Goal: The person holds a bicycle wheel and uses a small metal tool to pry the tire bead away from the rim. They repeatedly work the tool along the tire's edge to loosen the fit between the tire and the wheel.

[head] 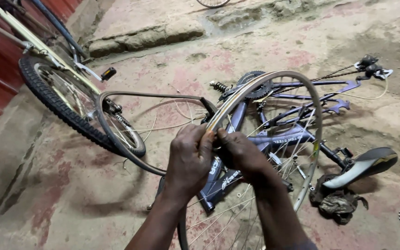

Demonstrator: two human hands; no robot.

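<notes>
Both your hands are closed on the bare wheel rim (274, 78) at its near edge: your left hand (188, 159) wraps it with the thumb pressed into the channel, and your right hand (241, 155) pinches the same stretch just beside it, so the two grips touch. Judging by how things lie, the tyre work is partly done: a loose loop of black rubber (116, 134), either tube or tyre, hangs off to the left of your grip, well clear of most of the rim, and the rim's far arc above your hands shows bare metal. What seems left is whatever you are working on in the channel under your thumbs. Beyond your grip, a purple bicycle frame (283, 136) lies on its side on the concrete floor (61, 194), its saddle (364, 164) off to the right over a crumpled rag (336, 201). Far to the left another bicycle's rear wheel (77, 109) stands by a red wall. Your fingers hide the exact spot you are pressing, so I cannot tell whether there is rim tape or a valve hole there, and the rim's lower arc is cut off.
</notes>
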